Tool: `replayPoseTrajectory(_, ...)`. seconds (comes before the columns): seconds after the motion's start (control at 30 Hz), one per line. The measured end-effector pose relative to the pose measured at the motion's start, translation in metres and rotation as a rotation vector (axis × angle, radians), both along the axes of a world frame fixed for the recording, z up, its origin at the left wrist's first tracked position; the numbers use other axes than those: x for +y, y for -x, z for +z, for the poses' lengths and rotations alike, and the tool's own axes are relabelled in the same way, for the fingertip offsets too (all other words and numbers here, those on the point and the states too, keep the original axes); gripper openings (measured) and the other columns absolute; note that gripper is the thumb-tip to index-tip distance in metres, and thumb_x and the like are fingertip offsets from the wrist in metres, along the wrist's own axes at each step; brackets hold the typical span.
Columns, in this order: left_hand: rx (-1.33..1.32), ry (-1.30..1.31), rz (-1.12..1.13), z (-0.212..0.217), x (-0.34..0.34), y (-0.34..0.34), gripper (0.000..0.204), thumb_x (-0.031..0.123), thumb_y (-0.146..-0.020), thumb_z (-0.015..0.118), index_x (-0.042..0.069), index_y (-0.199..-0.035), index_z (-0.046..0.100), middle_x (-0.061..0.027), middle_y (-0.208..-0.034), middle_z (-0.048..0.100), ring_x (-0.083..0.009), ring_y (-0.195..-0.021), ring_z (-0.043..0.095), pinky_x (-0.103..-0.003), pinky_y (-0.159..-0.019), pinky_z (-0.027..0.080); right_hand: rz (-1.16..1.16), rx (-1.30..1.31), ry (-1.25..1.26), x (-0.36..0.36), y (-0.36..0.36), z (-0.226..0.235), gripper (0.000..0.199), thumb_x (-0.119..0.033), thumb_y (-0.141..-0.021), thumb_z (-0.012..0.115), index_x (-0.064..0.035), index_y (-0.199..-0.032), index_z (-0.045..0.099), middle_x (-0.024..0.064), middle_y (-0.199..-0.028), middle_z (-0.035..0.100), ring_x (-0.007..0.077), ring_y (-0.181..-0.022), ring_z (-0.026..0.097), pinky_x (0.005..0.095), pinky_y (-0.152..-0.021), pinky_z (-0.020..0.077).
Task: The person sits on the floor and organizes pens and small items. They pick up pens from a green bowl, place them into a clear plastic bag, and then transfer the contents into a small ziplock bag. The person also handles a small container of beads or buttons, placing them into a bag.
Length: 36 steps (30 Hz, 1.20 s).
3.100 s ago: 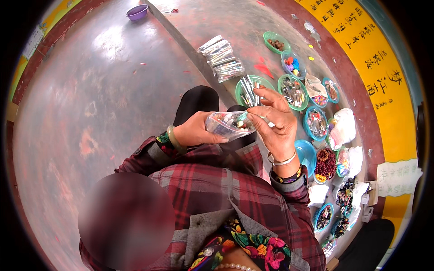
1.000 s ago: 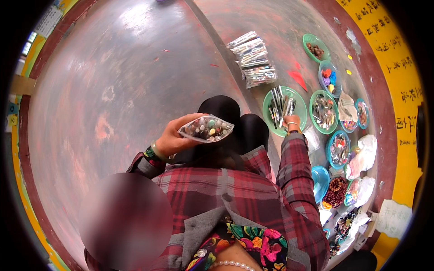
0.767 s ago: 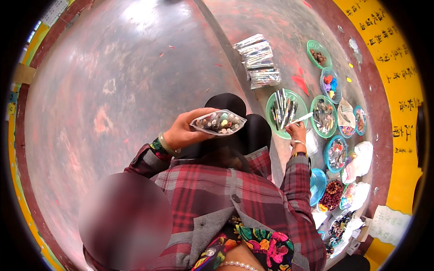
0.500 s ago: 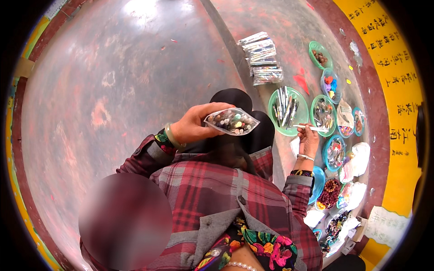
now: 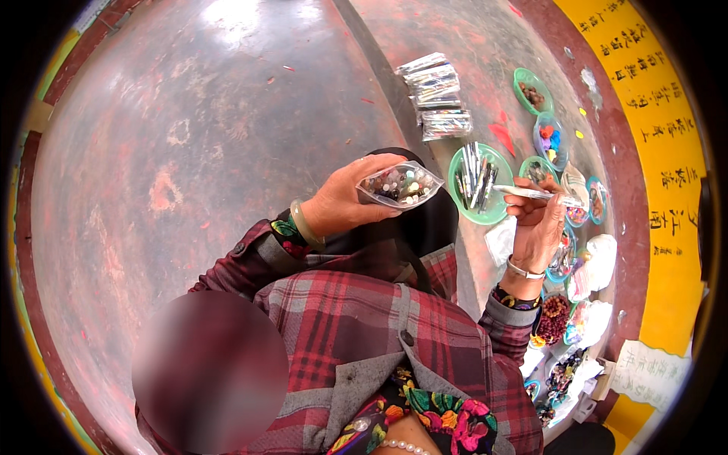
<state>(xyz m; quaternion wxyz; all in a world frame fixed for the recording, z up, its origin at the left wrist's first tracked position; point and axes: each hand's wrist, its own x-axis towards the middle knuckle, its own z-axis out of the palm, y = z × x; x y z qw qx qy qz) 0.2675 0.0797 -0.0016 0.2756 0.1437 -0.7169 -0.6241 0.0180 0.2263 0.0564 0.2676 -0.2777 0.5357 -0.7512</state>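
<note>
My left hand (image 5: 343, 199) grips a clear plastic bag (image 5: 402, 186) by its side, over my lap. The bag's mouth gapes, and many small round pieces like beads show inside in white, black, amber and green. My right hand (image 5: 540, 231) is raised on the right, with a slim white pen (image 5: 535, 193) held between thumb and fingers. The pen lies nearly level, its left end over the edge of a green bowl (image 5: 504, 208) that holds several white and black pens (image 5: 474, 174). My right hand and the pen partly hide another green bowl (image 5: 525, 168) behind them.
Plastic-wrapped bundles (image 5: 436, 89) lie on the floor beyond the pen bowl. Along the right stand a green bowl of brown pieces (image 5: 519, 82), a blue bowl of coloured pieces (image 5: 560, 163), dark red beads (image 5: 555, 318) and white bags (image 5: 601, 262). A yellow lettered band (image 5: 675, 189) runs along the wall.
My right hand has lifted the pen and come nearer, away from the second green bowl. My left hand has shifted slightly right and up with the bag.
</note>
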Motion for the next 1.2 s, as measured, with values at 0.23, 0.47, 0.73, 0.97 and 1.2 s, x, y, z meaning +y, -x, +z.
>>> replayPoseTrajectory(0.23,0.145,-0.054,0.024,0.005,0.005,0.004,0.067,0.001,-0.071,0.071,0.001,-0.130,0.040,-0.0119,-0.129,0.045,-0.0193,-0.119,0.044,-0.031,-0.100,0.035,0.231,0.216,0.081,-0.014,-0.031,0.026,0.043,-0.009,-0.087,0.058,-0.0023,-0.124,0.037,0.0126,-0.083,0.062,0.0137,-0.067,0.057,0.0230,-0.058,0.0464)
replayPoseTrajectory(0.47,0.167,0.362,0.065,0.006,-0.006,-0.001,0.052,-0.002,-0.071,0.069,0.002,-0.118,0.047,-0.0208,-0.131,0.042,-0.0285,-0.123,0.043,-0.035,-0.098,0.036,0.242,0.284,0.191,-0.040,-0.054,0.032,0.050,-0.002,-0.086,0.058,-0.0062,-0.125,0.029,0.0180,-0.085,0.064,0.0162,-0.067,0.062,0.0231,-0.058,0.0515)
replayPoseTrajectory(0.73,0.213,0.379,0.029,0.009,-0.006,0.002,0.020,-0.007,-0.074,0.063,0.002,-0.091,0.057,-0.0226,-0.131,0.041,-0.0323,-0.128,0.037,-0.040,-0.100,0.037,0.388,0.331,0.136,-0.046,-0.061,0.023,0.036,-0.008,-0.091,0.052,-0.0037,-0.123,0.034,0.0150,-0.088,0.063,0.0119,-0.071,0.059,0.0223,-0.063,0.0496)
replayPoseTrajectory(0.97,0.222,0.318,-0.018,0.006,-0.006,0.001,0.014,-0.008,-0.075,0.064,0.004,-0.081,0.058,-0.0259,-0.142,0.025,-0.0325,-0.131,0.034,-0.040,-0.102,0.034,0.430,0.367,0.063,-0.047,-0.062,0.020,0.034,-0.009,-0.091,0.053,-0.0034,-0.122,0.039,0.0106,-0.089,0.063,0.0099,-0.073,0.057,0.0215,-0.064,0.0487)
replayPoseTrajectory(1.2,0.237,0.366,-0.045,0.011,-0.005,0.001,0.016,-0.006,-0.072,0.068,0.005,-0.079,0.060,-0.0208,-0.137,0.040,-0.0335,-0.133,0.030,-0.041,-0.106,0.026,0.503,0.538,-0.005,-0.047,-0.060,0.022,0.028,-0.004,-0.090,0.055,-0.0030,-0.116,0.047,0.0048,-0.086,0.062,0.0067,-0.071,0.055,0.0197,-0.061,0.0457)
